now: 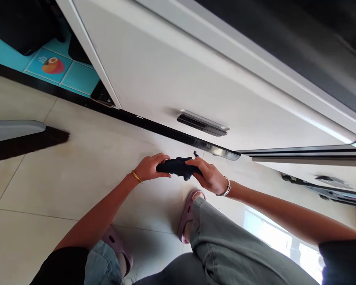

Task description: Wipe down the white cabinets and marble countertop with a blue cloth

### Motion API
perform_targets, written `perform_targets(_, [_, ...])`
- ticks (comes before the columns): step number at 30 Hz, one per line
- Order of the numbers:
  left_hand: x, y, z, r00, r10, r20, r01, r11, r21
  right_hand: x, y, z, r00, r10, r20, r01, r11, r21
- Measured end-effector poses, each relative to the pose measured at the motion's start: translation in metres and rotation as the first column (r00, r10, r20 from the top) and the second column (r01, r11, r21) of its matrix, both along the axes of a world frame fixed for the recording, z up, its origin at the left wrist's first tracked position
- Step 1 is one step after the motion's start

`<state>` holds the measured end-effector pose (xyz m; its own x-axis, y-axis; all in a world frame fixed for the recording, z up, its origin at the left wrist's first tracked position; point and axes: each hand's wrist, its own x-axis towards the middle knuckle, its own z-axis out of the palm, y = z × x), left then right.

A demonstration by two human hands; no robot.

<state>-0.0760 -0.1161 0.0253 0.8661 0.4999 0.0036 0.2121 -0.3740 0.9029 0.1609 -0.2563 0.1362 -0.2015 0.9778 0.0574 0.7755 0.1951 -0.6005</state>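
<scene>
A dark navy, bunched-up cloth [179, 167] is stretched between my two hands above the floor. My left hand [152, 167], with a gold bangle at the wrist, pinches its left end between thumb and fingers. The right end sits in the grip of my right hand [209, 173], which wears a silver bangle; its thumb lies over the fabric. A small twisted tip of cloth sticks up beside the right fingers. Just beyond the cloth is the white cabinet front [154, 67] with a recessed dark handle [202, 124].
Pale tiles cover the floor [47, 233]. A broom head [26, 136] with dark bristles lies at left. Blue patterned tiles [80, 77] and dark items line an opening at upper left. A black strip [154, 126] runs under the cabinet. My feet in mauve clogs [188, 217] stand below.
</scene>
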Motion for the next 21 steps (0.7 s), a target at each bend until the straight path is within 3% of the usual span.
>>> perform_targets(4, [0.002, 0.005, -0.001, 0.992, 0.058, -0.114, -0.041, 0.988, 0.150, 0.029, -0.040, 0.008, 0.964, -0.266, 0.025, 0.266, 0.945, -0.191])
perform_targets(8, [0.013, 0.009, 0.008, 0.983, 0.179, -0.045, -0.164, 0.957, 0.240, 0.051, -0.078, -0.010, 0.892, -0.450, 0.043, 0.442, 0.848, -0.293])
perform_targets(10, [0.022, 0.007, 0.011, 0.985, 0.171, -0.015, -0.166, 0.970, 0.176, 0.053, -0.092, -0.024, 0.873, -0.487, 0.001, 0.469, 0.841, -0.270])
perform_targets(12, [0.031, 0.000, 0.010, 0.987, 0.155, -0.052, -0.155, 0.988, 0.019, 0.050, -0.102, -0.036, 0.821, -0.562, -0.095, 0.513, 0.801, -0.307])
perform_targets(14, [0.041, -0.009, 0.007, 0.980, 0.163, -0.114, -0.175, 0.979, -0.104, 0.046, -0.107, -0.048, 0.695, -0.685, -0.219, 0.557, 0.705, -0.439])
perform_targets(18, [0.061, -0.021, 0.006, 0.973, 0.190, -0.130, -0.213, 0.958, -0.192, 0.042, -0.111, -0.059, 0.307, -0.870, -0.385, 0.545, 0.492, -0.679])
perform_targets(21, [0.070, -0.018, 0.016, 0.993, 0.094, -0.072, -0.113, 0.936, -0.334, 0.045, -0.112, -0.053, 0.160, -0.895, -0.417, 0.499, 0.438, -0.748])
